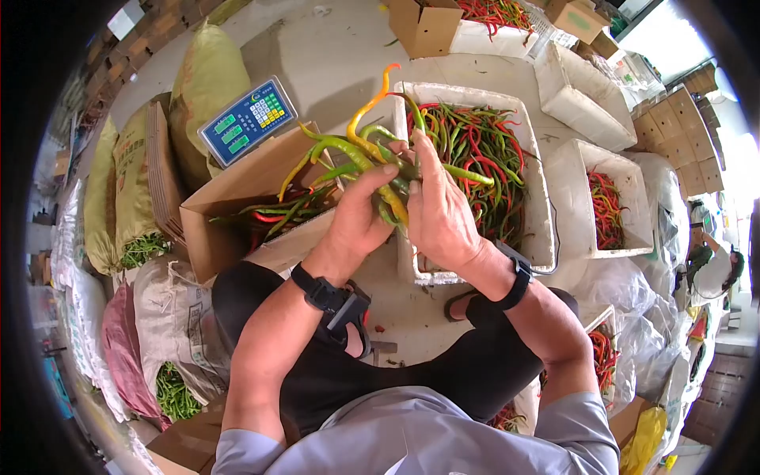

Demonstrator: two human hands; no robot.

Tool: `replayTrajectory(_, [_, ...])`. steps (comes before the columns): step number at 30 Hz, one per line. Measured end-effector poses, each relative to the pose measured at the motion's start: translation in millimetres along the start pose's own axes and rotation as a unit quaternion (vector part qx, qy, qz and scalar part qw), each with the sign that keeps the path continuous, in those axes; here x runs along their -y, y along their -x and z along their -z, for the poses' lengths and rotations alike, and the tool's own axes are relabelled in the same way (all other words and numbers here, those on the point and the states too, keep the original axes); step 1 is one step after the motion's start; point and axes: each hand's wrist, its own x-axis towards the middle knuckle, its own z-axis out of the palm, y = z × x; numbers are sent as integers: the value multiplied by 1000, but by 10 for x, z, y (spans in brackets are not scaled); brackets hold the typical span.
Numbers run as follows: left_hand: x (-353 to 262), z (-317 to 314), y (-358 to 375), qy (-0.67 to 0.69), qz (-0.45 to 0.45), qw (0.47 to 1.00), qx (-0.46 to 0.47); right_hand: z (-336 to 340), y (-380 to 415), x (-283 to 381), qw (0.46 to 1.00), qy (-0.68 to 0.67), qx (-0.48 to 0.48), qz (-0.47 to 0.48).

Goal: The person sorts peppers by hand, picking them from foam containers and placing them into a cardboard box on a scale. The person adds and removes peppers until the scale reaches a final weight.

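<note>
My left hand (360, 218) and my right hand (439, 210) together grip a bunch of long chili peppers (360, 146), green, yellow and orange, held up in front of me. Their stems fan out to the left and upward. The bunch hangs between a cardboard box (229, 202) holding several green and red peppers on the left and a white foam box (538, 229) full of mixed red and green peppers on the right. Both wrists wear black bands.
A digital scale (248, 120) sits behind the cardboard box. Sacks (162, 317) of green peppers lie at left. More white foam boxes (574, 206) with red peppers stand at right, cardboard boxes (425, 28) at the back. Another person (712, 269) crouches at far right.
</note>
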Motion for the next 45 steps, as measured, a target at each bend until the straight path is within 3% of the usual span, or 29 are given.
replayTrajectory(3, [43,27,-43,-16,-20,999,-28,-19,0,-22,999,36,-22,9])
replayTrajectory(5, [38,70,-54,-31,-16,999,-29,-33,24,-43,996,-20,9,-85])
replayTrajectory(7, [33,154,-95,-10,-8,1000,-12,-23,-34,-67,993,-59,-29,-95])
replayTrajectory(9, [56,116,-110,-20,8,999,-40,71,-87,-112,996,32,72,-37])
replayTrajectory(15, [77,208,-133,-80,-19,994,-77,162,-153,-299,999,5,50,-14])
replayTrajectory(17, [57,223,-170,-82,-13,993,-88,309,-217,-268,976,-146,120,-106])
replayTrajectory(18, [25,249,-189,-80,-16,993,-82,391,-242,-288,987,-93,119,-53])
replayTrajectory(21, [-59,232,-212,-55,-21,993,-99,566,-274,-508,958,-87,135,-239])
replayTrajectory(22, [-135,219,-199,-61,-39,994,-85,608,-244,-701,962,-113,123,-216])
replayTrajectory(25, [-350,213,-212,-51,-75,992,-89,684,-95,-1089,950,-37,238,-200])
replayTrajectory(26, [-418,216,-206,-30,-72,994,-77,670,-35,-1123,950,-36,235,-201])
replayTrajectory(28, [-560,282,-215,-8,-80,995,-51,598,79,-1197,905,-43,405,-121])
replayTrajectory(31, [-711,138,-172,4,-87,993,-83,399,161,-858,879,-56,437,-180])
replayTrajectory(33, [-848,259,-204,1,-85,994,-72,116,286,-693,909,-33,360,-209])
replayTrajectory(34, [-901,322,-223,11,-102,993,-61,34,286,-611,888,-80,366,-267])
replayTrajectory(35, [-930,354,-231,21,-119,991,-50,-68,305,-552,893,-114,345,-265])
replayTrajectory(37, [-907,284,-168,5,-114,993,-26,-572,496,-675,954,-135,188,-191])
replayTrajectory(41, [-819,201,-113,7,-119,991,-62,-620,296,-488,935,-147,238,-217])
replayTrajectory(44, [-861,115,-42,-68,-221,967,-106,-485,236,-365,880,-190,309,-306])
replayTrajectory(45, [-921,75,19,-74,-232,961,-130,-516,293,-446,896,-165,326,-253])
